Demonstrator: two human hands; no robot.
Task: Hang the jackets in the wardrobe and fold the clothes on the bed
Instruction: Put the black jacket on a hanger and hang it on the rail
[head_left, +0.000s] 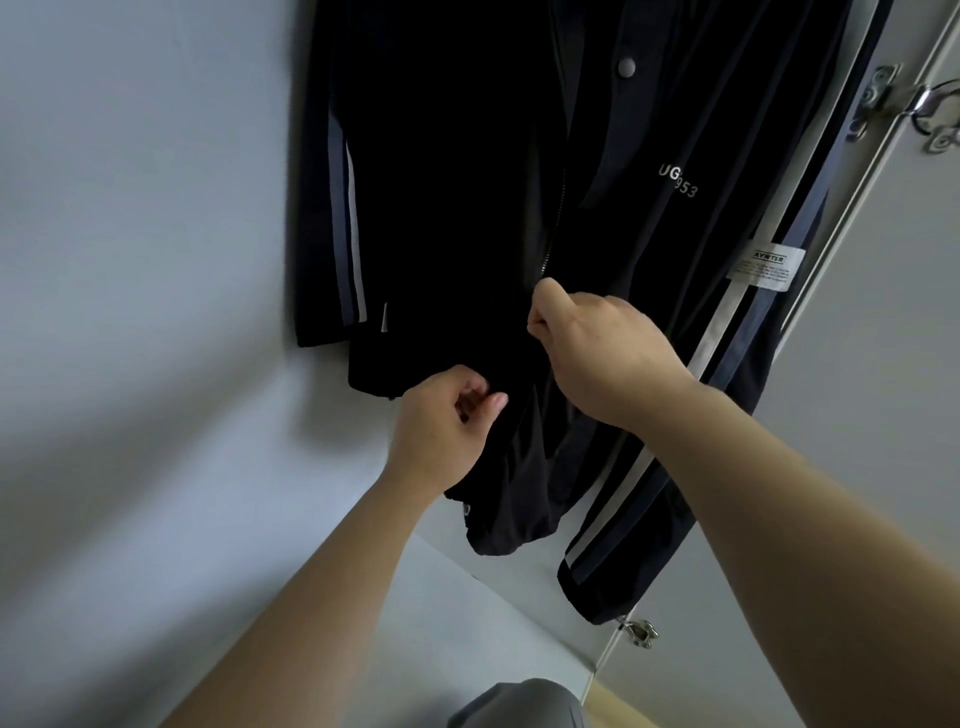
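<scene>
Though jacket (441, 182) top is cropped, right hand (597, 343) pinches zipper (549, 249), left hand (441, 421) unclear.

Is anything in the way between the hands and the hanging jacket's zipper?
Nothing visible is in the way. The right hand pinches the jacket at the lower end of its zipper. The left hand is at the front panel just below; whether it grips fabric is unclear.
</scene>
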